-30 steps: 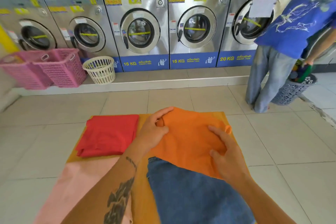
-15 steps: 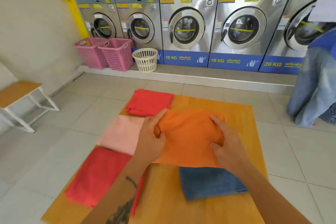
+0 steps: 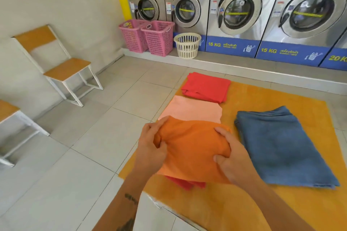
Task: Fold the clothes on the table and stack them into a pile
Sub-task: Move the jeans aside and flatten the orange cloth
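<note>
Your left hand (image 3: pixel 150 153) and right hand (image 3: pixel 231 161) each keep a closed grip on the folded orange cloth (image 3: pixel 191 148), above a red garment (image 3: pixel 185 184), beside blue jeans (image 3: pixel 283 148) on the yellow counter (image 3: pixel 262 202).

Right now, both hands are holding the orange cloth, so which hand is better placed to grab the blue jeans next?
Right hand, probably: it grips the orange cloth on the side beside the blue jeans. The left hand would have to cross over.

Matt orange cloth (image 3: pixel 191 148), coarse blue denim (image 3: pixel 281 144), glossy steel washers (image 3: pixel 238 5), pink plastic baskets (image 3: pixel 157 39).
</note>
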A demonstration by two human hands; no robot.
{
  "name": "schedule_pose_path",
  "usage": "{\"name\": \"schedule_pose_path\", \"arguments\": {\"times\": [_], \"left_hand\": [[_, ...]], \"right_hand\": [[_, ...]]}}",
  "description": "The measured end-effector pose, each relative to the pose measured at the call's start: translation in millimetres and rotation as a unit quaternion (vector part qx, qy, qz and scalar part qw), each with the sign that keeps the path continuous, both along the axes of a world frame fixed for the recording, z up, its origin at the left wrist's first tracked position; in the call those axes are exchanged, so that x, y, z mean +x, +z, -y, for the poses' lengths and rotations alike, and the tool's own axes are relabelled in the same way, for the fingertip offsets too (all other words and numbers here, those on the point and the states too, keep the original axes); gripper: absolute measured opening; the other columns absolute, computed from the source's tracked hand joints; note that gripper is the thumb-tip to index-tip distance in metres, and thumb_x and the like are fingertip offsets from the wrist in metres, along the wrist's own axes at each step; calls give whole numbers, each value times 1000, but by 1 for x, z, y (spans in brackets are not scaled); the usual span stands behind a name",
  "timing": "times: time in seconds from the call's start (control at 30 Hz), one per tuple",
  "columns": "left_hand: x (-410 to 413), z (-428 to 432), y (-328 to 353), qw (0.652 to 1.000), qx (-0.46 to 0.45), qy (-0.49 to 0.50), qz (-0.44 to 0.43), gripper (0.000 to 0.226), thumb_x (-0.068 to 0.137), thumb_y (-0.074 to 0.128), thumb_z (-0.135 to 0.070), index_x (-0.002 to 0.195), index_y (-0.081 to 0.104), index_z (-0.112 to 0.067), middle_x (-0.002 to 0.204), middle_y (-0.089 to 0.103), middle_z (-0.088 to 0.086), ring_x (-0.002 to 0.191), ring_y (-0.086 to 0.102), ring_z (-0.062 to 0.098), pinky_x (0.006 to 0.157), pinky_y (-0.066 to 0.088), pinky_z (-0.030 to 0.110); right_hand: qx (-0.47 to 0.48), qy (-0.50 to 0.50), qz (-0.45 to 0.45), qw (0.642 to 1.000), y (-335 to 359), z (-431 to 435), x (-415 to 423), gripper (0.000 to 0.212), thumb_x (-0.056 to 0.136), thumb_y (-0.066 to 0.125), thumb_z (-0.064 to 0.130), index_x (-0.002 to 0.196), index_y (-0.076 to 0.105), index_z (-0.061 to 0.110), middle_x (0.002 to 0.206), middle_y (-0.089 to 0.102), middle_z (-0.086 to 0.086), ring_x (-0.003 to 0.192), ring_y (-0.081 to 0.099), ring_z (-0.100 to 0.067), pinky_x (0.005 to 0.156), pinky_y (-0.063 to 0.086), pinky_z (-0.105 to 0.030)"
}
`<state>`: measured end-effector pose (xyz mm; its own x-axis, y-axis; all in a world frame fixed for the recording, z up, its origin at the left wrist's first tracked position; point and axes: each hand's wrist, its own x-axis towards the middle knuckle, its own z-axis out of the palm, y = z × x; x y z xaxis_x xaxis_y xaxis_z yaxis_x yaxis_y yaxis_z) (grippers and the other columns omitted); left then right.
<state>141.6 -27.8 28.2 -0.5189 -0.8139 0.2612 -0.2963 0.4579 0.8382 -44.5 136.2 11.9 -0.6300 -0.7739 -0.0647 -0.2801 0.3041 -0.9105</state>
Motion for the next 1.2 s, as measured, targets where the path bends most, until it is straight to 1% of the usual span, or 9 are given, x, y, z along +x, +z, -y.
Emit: {"name": "schedule_pose_path", "arguments": {"times": [0.17,0.37,0.47,0.57,0.7,0.8,1.0,1.07,1.2], "left_hand": [[41,51,-32,999,9,-17,49,66,86,54,-1,137,46,-42,121,42,-13,107,43,-11,80,40,-1],[42,78,-86,938,68,-155,303,73,89,54,-18,151,20,-36,158,3,-3,136,30,28,109,37,40],[37,84,-93,954,32,-125,272,64,86,50,-27,145,28,-38,157,8,-4,134,24,33,106,37,48],[29,89,-94,955,-10,-107,276,59,84,44,-28,141,35,-35,156,14,0,137,19,30,107,34,53],[27,93,-105,934,-35,-134,329,59,90,42,-28,147,30,-36,158,15,1,141,14,29,111,27,52],[28,92,-108,929,-42,-134,342,60,90,41,-29,148,27,-37,157,15,0,140,15,29,110,28,52],[6,97,-90,894,-53,-184,405,99,69,50,-16,150,2,-48,162,-8,-6,146,-11,25,117,3,55],[-5,98,-84,871,-75,-215,435,105,67,52,-13,151,-3,-45,162,-2,-5,147,-13,25,116,-5,58],[-14,98,-78,878,-111,-192,424,93,72,52,-11,153,10,-36,147,30,2,141,16,26,116,5,54]], "right_hand": [[58,7,18,998,-22,41,41,82,72,68,2,134,43,50,127,40,21,95,47,4,70,36,-8],[155,-56,45,985,-47,53,61,92,77,61,3,152,18,33,132,49,4,105,55,-18,82,45,-31],[137,-89,56,985,-43,61,53,98,71,69,4,149,21,39,129,52,0,104,59,-19,85,54,-43],[134,-119,99,979,-37,68,45,95,73,74,5,148,25,36,128,51,0,98,58,-14,74,51,-32],[93,-135,181,970,-35,73,45,89,77,75,8,148,29,34,116,56,12,98,59,-13,72,49,-33],[43,-153,259,953,-36,71,48,84,74,78,5,142,39,35,115,63,6,98,65,-20,68,55,-37],[67,-132,233,961,-44,65,60,76,75,77,8,138,42,34,127,59,2,107,60,-22,82,52,-41],[88,-126,198,968,-45,67,62,82,76,79,15,142,35,35,129,53,6,110,56,-20,88,48,-39],[98,-152,153,972,-44,75,63,81,79,76,21,145,32,31,131,50,5,113,54,-22,94,48,-41]]}}
